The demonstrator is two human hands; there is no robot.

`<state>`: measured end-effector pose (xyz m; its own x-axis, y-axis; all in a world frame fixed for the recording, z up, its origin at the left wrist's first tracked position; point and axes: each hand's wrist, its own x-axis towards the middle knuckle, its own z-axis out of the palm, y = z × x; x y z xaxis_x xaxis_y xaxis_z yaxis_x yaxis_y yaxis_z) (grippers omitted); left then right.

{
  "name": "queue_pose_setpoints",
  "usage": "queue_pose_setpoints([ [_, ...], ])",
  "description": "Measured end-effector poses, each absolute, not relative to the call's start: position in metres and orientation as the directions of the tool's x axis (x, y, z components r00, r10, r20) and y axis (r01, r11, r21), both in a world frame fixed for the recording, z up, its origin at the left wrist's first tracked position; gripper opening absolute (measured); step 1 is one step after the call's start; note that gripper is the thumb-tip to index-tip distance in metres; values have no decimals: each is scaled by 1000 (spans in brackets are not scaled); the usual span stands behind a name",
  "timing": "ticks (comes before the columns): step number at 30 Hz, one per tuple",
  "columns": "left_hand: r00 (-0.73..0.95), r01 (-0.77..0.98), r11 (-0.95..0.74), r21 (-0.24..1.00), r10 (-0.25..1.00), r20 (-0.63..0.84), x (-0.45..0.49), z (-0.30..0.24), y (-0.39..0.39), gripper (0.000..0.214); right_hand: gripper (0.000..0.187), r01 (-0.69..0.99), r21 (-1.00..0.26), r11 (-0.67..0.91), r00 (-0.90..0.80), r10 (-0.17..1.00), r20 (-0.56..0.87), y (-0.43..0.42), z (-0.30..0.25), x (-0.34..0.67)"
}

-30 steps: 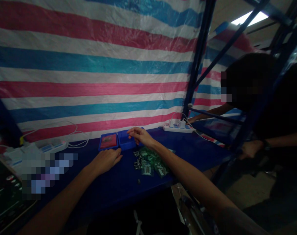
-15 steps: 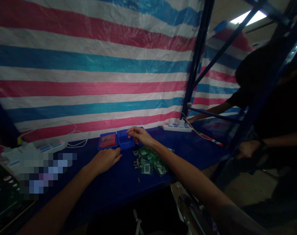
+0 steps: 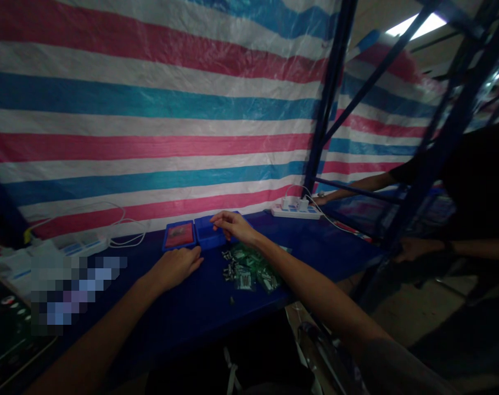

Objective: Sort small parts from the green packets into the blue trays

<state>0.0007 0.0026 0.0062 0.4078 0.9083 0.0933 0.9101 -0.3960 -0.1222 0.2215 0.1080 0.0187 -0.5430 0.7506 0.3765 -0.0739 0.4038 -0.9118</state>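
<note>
My right hand hovers over a blue bin, its fingers curled together in a pinch; anything between them is too small to make out. On the blue tabletop, just in front of a smaller blue tray with a red inside, rests my left hand. Its fingers are bent and close together, and whatever they may hold is hidden. Small clear bags of metal screws lie in a greenish heap below my right forearm. Loose screws are scattered at the heap's left side, and a single small piece sits nearer the table edge.
White power strips with cables stand at the back right and back left. A blue metal frame rises at right, with a co-worker's arm beyond it. A striped sheet hangs behind the table.
Both my hands keep nearly the same pose and place; the view has shifted slightly. Beyond the frame, the co-worker's head and upper body have moved lower and to the right.
</note>
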Motion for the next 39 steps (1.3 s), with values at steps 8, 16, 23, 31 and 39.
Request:
queue_pose_setpoints([
  [8,405,913,-396,-98,910,90,1,7,3,30,15,-27,-918,396,-543,765,346,106,21,221],
  [16,405,912,-396,-107,910,90,2,7,2,30,11,-50,-913,404,-550,752,363,106,20,221],
  [23,427,901,-414,-130,900,94,0,5,4,29,14,-32,-910,413,-542,758,362,101,23,222],
  [31,436,900,-428,-87,891,125,-3,1,8,25,17,-23,-912,411,-547,758,355,97,26,224],
  [39,421,905,-409,-119,901,101,0,5,5,27,12,-41,-910,412,-548,753,365,98,26,224],
])
